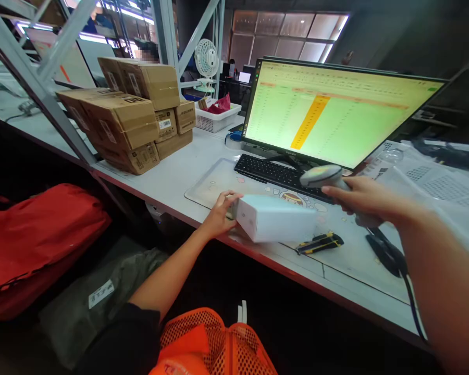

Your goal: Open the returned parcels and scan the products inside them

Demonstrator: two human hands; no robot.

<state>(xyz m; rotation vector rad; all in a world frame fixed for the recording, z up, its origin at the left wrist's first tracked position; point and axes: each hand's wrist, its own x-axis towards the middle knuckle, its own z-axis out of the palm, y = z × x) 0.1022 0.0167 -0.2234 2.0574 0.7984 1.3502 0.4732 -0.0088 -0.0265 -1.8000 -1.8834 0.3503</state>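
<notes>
Left hand (221,213): fingers clasped the end of the white box (275,217), which sat at the counter (172,179) edge before the keyboard (273,172). Right hand (359,198): fingers wrapped round the scanner (322,176), poised above the box. Scan probably in progress, not confirmed.

1. bare table (168,179) lies open between the stacked cardboard boxes (121,122) and the white box (275,219).
2. the keyboard (275,173), monitor (336,112) and a raised scanner (322,176) close off the far side.
3. a utility knife (320,243) lies just right of the white box.
4. a slanted steel brace (42,88) bars the left end; a dark cable (412,302), possibly with a stand, crosses the right.
</notes>
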